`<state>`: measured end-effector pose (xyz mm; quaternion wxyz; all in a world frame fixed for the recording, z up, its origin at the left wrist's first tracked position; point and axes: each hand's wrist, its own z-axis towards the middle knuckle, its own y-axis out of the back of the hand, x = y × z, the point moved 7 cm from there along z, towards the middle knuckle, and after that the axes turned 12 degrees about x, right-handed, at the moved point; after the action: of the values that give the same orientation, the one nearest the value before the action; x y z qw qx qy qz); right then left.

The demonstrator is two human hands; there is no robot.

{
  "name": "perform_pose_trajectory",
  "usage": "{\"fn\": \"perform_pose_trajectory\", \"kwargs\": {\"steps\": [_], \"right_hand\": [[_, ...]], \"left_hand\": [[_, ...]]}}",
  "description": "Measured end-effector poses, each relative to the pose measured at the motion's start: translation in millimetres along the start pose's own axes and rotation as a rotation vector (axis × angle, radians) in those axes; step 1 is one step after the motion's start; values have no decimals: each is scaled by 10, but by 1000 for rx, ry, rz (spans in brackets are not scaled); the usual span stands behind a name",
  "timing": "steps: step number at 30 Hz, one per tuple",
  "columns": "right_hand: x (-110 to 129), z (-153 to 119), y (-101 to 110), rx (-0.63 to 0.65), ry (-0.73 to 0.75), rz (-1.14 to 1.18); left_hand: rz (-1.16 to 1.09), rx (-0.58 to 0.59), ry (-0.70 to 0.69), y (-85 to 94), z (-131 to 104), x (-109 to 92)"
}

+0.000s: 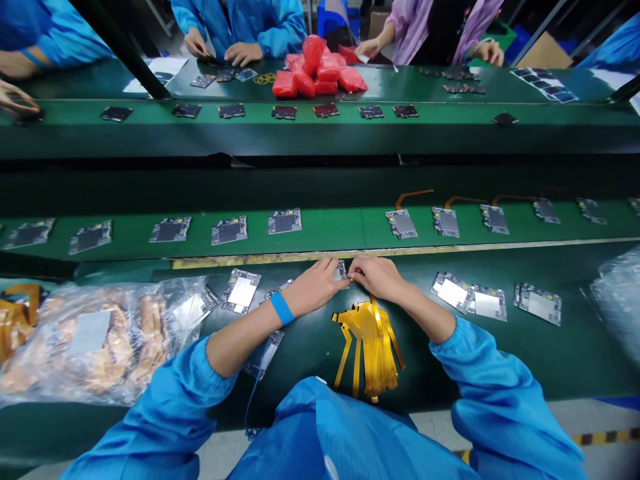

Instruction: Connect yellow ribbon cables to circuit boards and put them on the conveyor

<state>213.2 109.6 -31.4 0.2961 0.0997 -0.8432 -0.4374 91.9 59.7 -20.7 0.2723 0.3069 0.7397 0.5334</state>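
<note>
My left hand (315, 285), a blue band at its wrist, grips a small circuit board (341, 269) at the front edge of the conveyor. Most of that board is hidden under the fingers. At the board's right edge, my right hand (377, 276) is closed in a pinch. An orange flat ribbon cable (373, 305) comes out below this hand; its upper end is hidden. Just beneath lies a fanned bundle of the same ribbon cables (377, 353). Beside my left forearm are more boards (241, 291), some partly covered by the arm.
Boards (230, 231) line the green conveyor (340, 230); those on the right carry orange cables. Plastic bags (100, 340) of parts lie left, clear plastic (620, 293) right. Several boards (537, 303) rest at right. Co-workers sit across, near red packets (325, 70).
</note>
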Motion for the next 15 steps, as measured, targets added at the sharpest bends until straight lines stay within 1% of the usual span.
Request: {"fn": "perform_pose_trajectory", "kwargs": {"steps": [4, 6, 8, 11, 13, 15], "right_hand": [[-7, -9, -3, 4, -6, -27], [-12, -32, -1, -23, 1, -9], [-49, -87, 28, -92, -7, 56], [-145, -251, 114, -249, -19, 192], [-202, -399, 165, -340, -1, 276], [-254, -546, 185, -391, 19, 359]], "left_hand": [[5, 3, 13, 3, -34, 2], [-5, 3, 36, 25, -67, 21], [-14, 17, 82, 51, -95, 60], [-25, 78, 139, 67, -102, 122], [-44, 112, 149, 77, -76, 155], [-76, 118, 152, 114, -16, 200]]}}
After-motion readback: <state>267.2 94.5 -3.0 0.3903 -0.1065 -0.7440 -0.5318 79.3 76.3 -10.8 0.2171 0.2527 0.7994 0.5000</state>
